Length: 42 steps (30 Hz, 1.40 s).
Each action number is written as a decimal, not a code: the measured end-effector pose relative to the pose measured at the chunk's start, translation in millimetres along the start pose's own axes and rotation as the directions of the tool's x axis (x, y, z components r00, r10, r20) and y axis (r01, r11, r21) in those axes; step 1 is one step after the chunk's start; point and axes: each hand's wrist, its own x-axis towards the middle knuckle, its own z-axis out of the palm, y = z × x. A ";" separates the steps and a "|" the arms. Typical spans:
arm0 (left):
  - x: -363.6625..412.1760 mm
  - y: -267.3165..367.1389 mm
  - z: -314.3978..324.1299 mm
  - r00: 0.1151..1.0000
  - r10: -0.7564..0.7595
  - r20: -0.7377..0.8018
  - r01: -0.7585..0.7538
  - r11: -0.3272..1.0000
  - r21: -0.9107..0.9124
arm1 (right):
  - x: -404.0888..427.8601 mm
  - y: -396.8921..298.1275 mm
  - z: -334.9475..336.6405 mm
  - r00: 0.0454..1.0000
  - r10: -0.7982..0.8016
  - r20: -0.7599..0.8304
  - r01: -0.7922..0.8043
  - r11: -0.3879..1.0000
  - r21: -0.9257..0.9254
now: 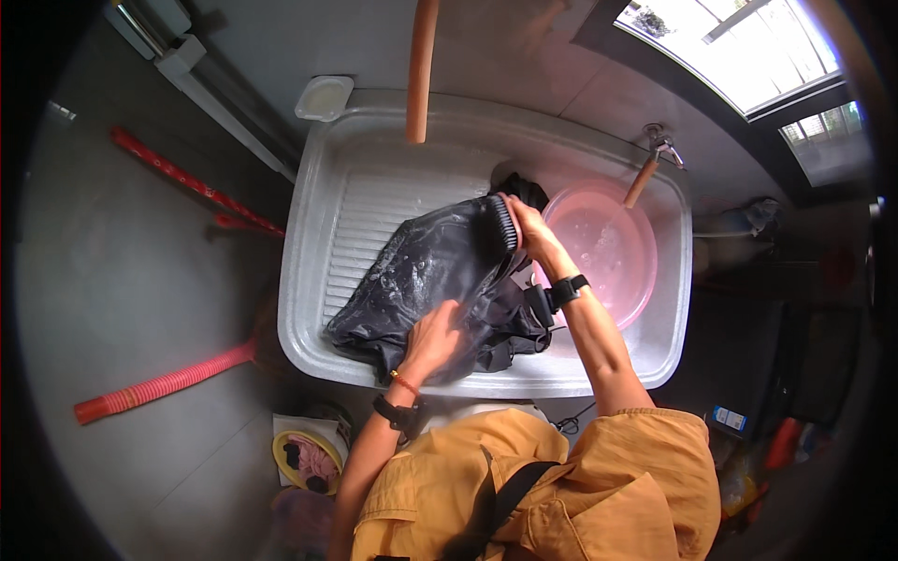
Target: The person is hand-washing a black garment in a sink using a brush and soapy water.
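A wet black cloth item [435,259] with soapy white patches lies over the ribbed washboard side of a laundry sink [295,280]. My right hand [534,228] holds a scrub brush [508,223] with dark bristles and a pinkish back at the item's upper right edge. My left hand [433,340] is on the lower part of the black item, its fingertips blurred; whether it pinches the fabric I cannot tell. Right of the item stands a pink plastic basin [649,245] holding water, with a thin stream falling into it from a faucet hose.
A metal faucet [659,144] with a short orange hose [640,184] is on the back wall. Another orange hose [419,77] hangs over the sink's back. A white dish [325,98] sits at the back left corner. Below left is a yellow-rimmed bucket [280,459] with clothes.
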 end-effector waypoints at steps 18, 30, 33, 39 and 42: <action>-63.1 59.8 -127.9 0.850 0.170 -0.499 -0.119 0.984 0.133 | -154.1 -120.8 106.2 0.687 -0.618 0.382 0.435 0.771 0.465; -67.9 39.6 -98.3 0.982 -0.051 -0.184 0.085 0.980 0.181 | -99.6 20.3 17.5 0.868 -0.494 0.052 0.400 0.634 -0.662; -42.9 34.8 -73.4 0.953 0.122 -0.278 -0.004 0.920 0.392 | -107.7 1.4 71.2 0.607 -0.702 0.372 0.639 0.153 -0.754; -56.2 -5.5 -28.7 0.961 0.114 -0.250 0.005 0.902 0.432 | -56.1 65.1 80.3 0.279 -0.431 0.858 0.827 -0.347 -0.443; -53.7 -6.1 -28.5 0.943 0.123 -0.309 0.018 0.909 0.417 | 27.3 8.4 66.5 0.610 -0.594 0.524 0.573 -0.126 -0.810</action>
